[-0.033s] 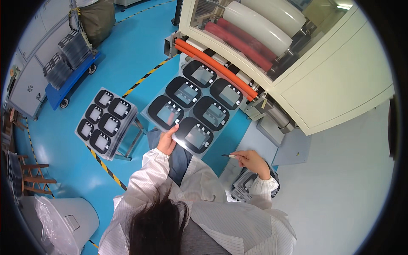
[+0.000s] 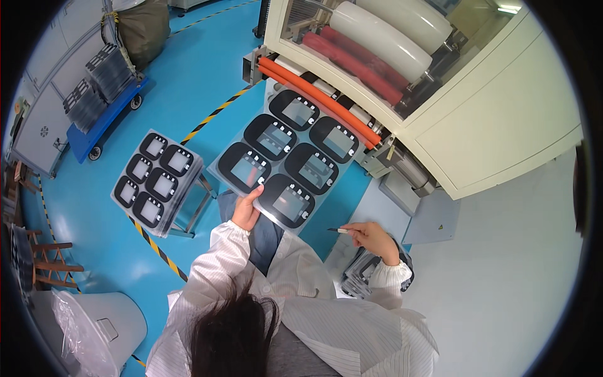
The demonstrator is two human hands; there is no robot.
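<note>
My left hand is closed on the near edge of a clear plastic sheet, thumb on top and the other fingers hidden beneath. The sheet carries several black rounded panels, each with a clear window and small cut-outs. It slants up and away to the machine's orange roller. In my right hand is a small knife with a pale handle. Its dark blade points left, apart from the sheet. Below my right hand lies a pile of similar black-panelled pieces, partly hidden by my sleeve.
A stack of printed sheets stands on a metal-legged stand at left. Farther back is a blue trolley with more stacks. A white bin is at lower left. The cream machine fills the upper right.
The near part of the sheet has shifted very slightly left. Both hands keep their places and grips.
</note>
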